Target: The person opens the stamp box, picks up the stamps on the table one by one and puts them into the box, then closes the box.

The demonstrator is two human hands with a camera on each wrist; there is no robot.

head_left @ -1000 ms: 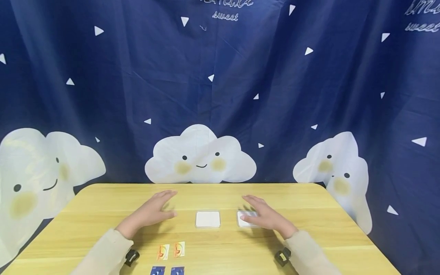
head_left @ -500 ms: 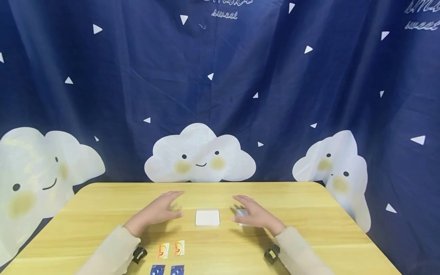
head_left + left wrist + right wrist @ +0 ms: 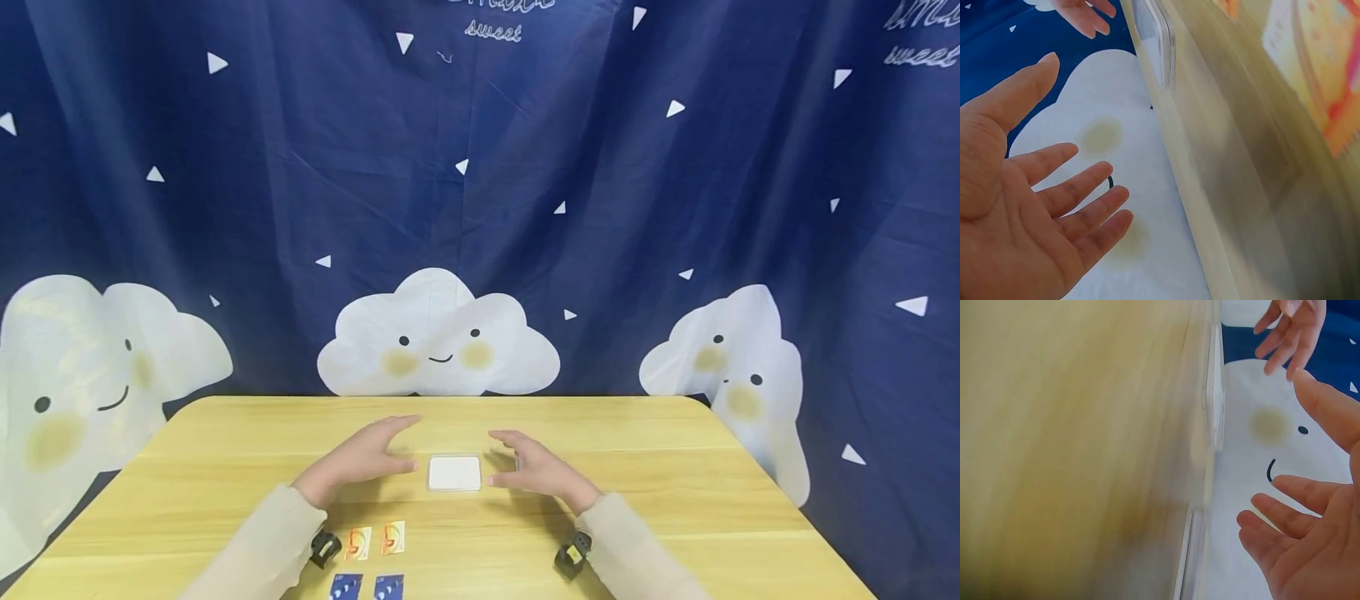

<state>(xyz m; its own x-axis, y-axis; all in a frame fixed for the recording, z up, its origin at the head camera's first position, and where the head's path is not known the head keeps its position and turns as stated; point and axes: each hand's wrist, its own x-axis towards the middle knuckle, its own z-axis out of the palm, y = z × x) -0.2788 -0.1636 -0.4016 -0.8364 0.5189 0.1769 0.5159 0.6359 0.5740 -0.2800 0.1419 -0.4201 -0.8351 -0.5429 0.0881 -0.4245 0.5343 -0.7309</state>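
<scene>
A flat white rectangle in a clear case (image 3: 454, 472) lies mid-table, between the two hands in the head view. To its left my left hand (image 3: 360, 457) hovers over the table, fingers extended and thumb apart, holding nothing. From the right, my right hand (image 3: 543, 467) faces it in a similar pose, palm turned inward, also holding nothing. A second clear case (image 3: 1191, 556) is mostly hidden behind the right hand in the head view; its edge shows in the right wrist view. The left wrist view shows the first case's clear rim (image 3: 1169, 56) on the tabletop.
Two small orange-and-white cards (image 3: 358, 543) lie on the wooden table (image 3: 675, 533), near the left wrist. Two blue cards (image 3: 389, 587) sit nearer the front, cut off by the frame. Behind the table hangs a dark blue curtain (image 3: 510, 233) with cloud prints.
Both hands have moved inward, toward each other and the middle case. The right hand now covers most of the right-hand case. Cases and cards have stayed in place.
</scene>
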